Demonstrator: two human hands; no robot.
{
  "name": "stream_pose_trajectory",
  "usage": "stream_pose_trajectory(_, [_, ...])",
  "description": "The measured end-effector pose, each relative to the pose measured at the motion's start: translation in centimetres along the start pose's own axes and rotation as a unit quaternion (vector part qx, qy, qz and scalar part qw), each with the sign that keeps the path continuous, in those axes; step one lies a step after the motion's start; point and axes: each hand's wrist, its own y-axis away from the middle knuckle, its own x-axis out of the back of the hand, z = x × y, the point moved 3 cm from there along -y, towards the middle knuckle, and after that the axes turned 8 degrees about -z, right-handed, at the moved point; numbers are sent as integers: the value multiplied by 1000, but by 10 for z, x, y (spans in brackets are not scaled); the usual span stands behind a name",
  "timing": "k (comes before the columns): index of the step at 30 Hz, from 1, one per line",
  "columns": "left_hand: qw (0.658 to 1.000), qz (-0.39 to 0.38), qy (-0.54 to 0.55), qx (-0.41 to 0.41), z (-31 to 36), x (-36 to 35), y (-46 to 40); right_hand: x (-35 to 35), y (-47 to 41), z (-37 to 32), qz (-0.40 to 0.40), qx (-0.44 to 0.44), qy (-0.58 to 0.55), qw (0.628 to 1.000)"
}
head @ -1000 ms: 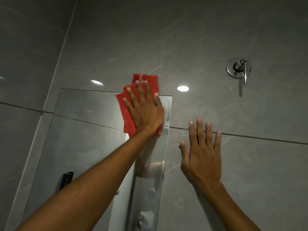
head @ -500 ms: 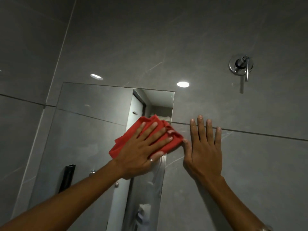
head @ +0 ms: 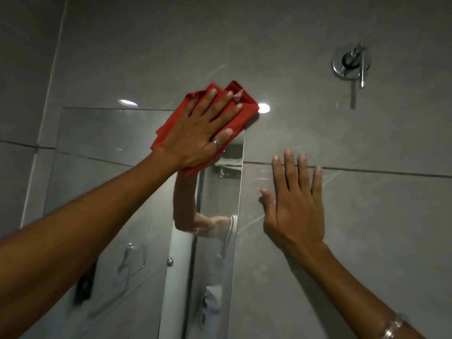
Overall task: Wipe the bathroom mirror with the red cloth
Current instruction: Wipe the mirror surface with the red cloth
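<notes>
At the mirror's top right corner: the red cloth lies bunched and flat under the left hand, spilling a little over the top and right edges onto the tiled wall.
Left hand grip: fingers spread apart, palm pressing the cloth against the glass rather than pinching it; a ring shows on the thumb.
Right hand: the right hand is flat and empty on the wall just right of the mirror's right edge, fingers splayed, seemingly bracing.
Mirror: the mirror hangs on the wall, with its top and right edges in view and its lower part cut off by the frame.
Progress, as a judgement: wiping is under way at the upper right corner; the glass shows reflections but no clear streaks, so I cannot tell which areas are already done. The left side and lower stretch likely remain.
Nearby: a chrome wall fitting sits well apart, up and right.
</notes>
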Motion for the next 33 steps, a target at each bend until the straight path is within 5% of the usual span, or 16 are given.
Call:
stream_pose_trajectory(12, [992,-13,-19,-127,73,-41,89,-26,75,-2,24,29,11,999])
stream_pose_trajectory(33, [942,-68,84,-318,247,-167,437,-56,185,-1,9,86,31,996])
